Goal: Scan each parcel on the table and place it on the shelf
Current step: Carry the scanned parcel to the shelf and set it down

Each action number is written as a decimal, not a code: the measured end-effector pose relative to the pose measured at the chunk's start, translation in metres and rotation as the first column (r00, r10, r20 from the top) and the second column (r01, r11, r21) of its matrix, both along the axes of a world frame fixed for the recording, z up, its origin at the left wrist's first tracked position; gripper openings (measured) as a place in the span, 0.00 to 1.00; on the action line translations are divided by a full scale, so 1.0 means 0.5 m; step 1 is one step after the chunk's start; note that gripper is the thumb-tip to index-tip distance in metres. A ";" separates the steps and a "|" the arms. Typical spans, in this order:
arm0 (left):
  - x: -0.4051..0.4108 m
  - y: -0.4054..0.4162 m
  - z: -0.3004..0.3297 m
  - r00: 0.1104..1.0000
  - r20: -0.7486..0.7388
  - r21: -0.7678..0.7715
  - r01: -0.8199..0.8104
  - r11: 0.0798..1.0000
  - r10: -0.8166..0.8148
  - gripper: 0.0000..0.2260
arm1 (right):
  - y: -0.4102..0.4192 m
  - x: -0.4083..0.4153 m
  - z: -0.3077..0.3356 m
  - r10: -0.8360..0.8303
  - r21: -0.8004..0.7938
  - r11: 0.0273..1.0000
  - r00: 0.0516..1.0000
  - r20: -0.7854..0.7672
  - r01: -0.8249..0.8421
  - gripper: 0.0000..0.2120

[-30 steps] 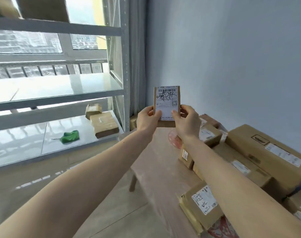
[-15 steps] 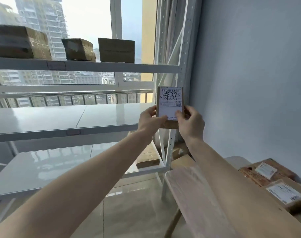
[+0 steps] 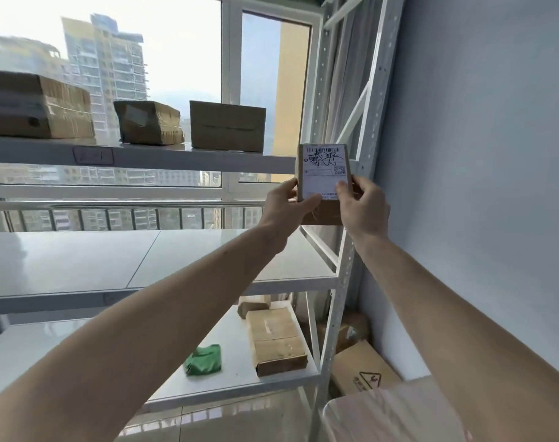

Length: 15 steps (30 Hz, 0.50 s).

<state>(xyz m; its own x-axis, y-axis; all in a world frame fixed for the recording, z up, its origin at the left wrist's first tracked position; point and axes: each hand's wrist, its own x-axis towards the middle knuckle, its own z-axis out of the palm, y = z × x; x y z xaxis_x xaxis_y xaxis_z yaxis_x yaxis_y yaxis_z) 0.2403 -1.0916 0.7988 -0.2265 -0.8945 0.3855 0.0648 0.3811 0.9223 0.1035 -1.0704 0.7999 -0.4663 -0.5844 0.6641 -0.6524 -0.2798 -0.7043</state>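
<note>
Since half a second ago, both hands have lifted the small flat brown cardboard parcel higher, right of frame centre, level with the white metal shelf. Left hand and right hand pinch its lower edges; white barcode label faces the camera. Three cardboard boxes already shelved at upper left; this one remains unplaced.

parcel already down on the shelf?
No, both hands, left and right, hold the labelled parcel upright in the air by the rack's right post, not on any shelf board.
</note>
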 end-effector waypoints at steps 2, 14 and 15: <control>-0.015 -0.047 0.024 1.000 -0.019 -0.016 -0.022 1.000 0.022 0.21 | -0.048 -0.013 0.027 0.001 -0.029 1.000 1.000 0.006 -0.001 0.14; -0.069 -0.376 0.133 0.987 -0.008 -0.076 -0.161 0.984 0.161 0.26 | -0.359 -0.060 0.146 0.021 -0.092 0.996 0.996 0.090 -0.013 0.14; -0.073 -0.403 0.139 0.987 0.001 -0.075 -0.163 0.984 0.163 0.27 | -0.383 -0.064 0.153 0.027 -0.080 0.997 0.995 0.096 -0.019 0.14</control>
<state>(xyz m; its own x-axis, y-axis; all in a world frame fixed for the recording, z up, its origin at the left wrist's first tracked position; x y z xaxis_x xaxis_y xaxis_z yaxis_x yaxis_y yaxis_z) 0.2036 -1.2931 0.8682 -0.0832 -0.8887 0.4508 -0.0103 0.4531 0.8914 0.0716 -1.2619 0.8763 -0.5175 -0.5431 0.6613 -0.5750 -0.3516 -0.7388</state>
